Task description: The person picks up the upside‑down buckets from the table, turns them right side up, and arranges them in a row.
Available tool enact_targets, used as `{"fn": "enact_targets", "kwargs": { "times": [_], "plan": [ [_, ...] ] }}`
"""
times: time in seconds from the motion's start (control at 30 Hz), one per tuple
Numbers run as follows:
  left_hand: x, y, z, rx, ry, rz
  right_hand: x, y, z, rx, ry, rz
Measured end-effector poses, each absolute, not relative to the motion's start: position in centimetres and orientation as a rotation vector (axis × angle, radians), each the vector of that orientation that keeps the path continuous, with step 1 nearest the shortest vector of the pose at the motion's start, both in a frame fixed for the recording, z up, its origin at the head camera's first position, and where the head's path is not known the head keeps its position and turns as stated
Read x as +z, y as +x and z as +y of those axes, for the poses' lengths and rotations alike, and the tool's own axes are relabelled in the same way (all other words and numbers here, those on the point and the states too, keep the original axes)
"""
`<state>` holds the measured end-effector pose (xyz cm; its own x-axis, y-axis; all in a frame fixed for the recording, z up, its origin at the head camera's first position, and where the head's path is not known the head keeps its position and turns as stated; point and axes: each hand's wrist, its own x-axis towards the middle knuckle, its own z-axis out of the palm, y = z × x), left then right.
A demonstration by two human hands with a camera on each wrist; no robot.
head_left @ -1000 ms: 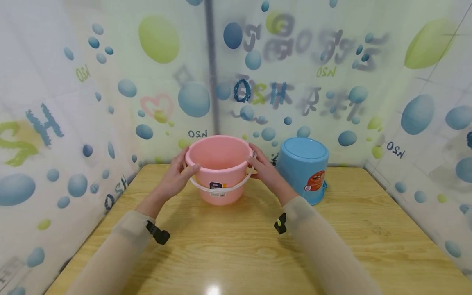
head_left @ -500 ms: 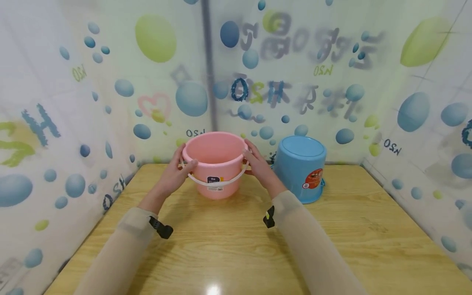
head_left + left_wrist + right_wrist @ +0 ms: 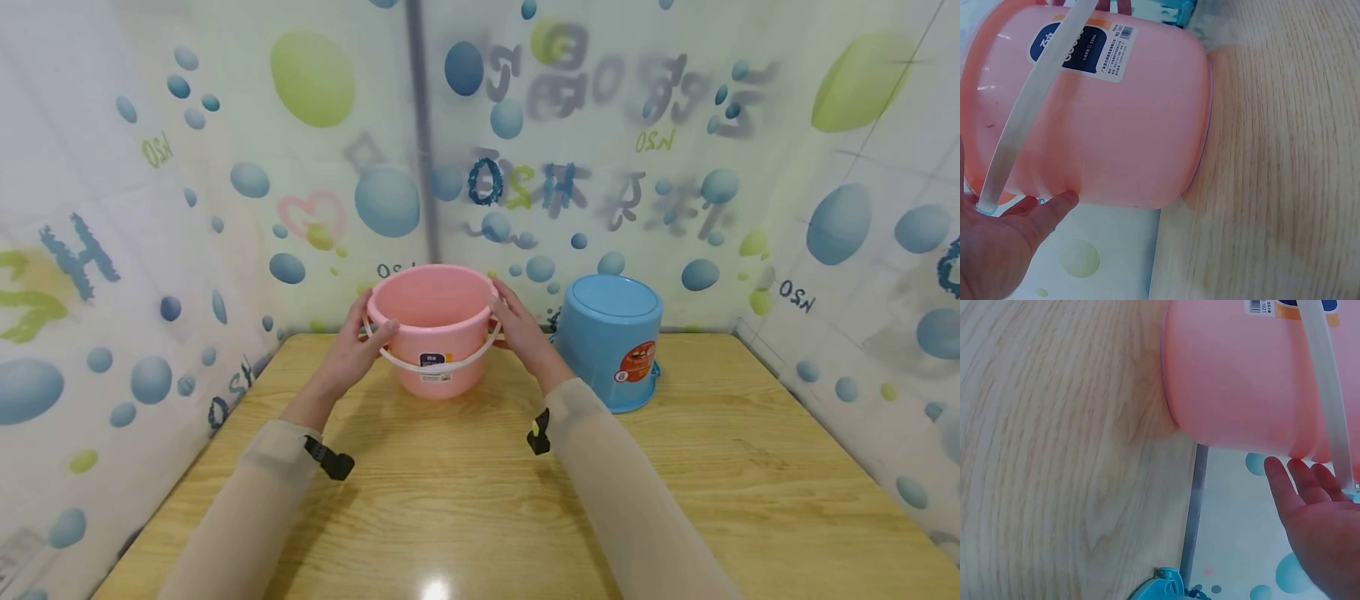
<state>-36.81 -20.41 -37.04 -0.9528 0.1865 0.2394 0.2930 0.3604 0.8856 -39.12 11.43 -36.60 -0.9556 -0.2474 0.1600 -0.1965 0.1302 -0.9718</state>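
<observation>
A pink bucket (image 3: 450,342) with a white handle (image 3: 405,364) and a dark label stands upright near the back of the wooden table, its mouth facing up. Its base is right at the tabletop in both wrist views. My left hand (image 3: 352,350) holds the left side of its rim, thumb over the front and fingers (image 3: 1054,212) against the wall below. On the opposite side my right hand (image 3: 521,333) holds the rim, its fingers (image 3: 1282,484) reaching under the lip. The handle hangs down across the front.
Close to the right of my right hand, a blue bucket (image 3: 611,346) stands upside down with a red round sticker. The wooden table (image 3: 465,500) ends at the back against a curtain (image 3: 315,167) printed with blue and green dots.
The pink bucket has shifted a little left and toward the back of the table, both hands moving with it. The blue bucket stays in place.
</observation>
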Motion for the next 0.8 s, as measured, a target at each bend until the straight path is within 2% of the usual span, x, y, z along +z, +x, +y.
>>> {"fn": "enact_targets", "kwargs": {
  "times": [0.8],
  "plan": [
    [-36.9, -37.0, -21.1, -1.67, -0.375, -2.554, -36.2, -38.9, 10.3, -1.996, -0.366, 2.591]
  ]
}}
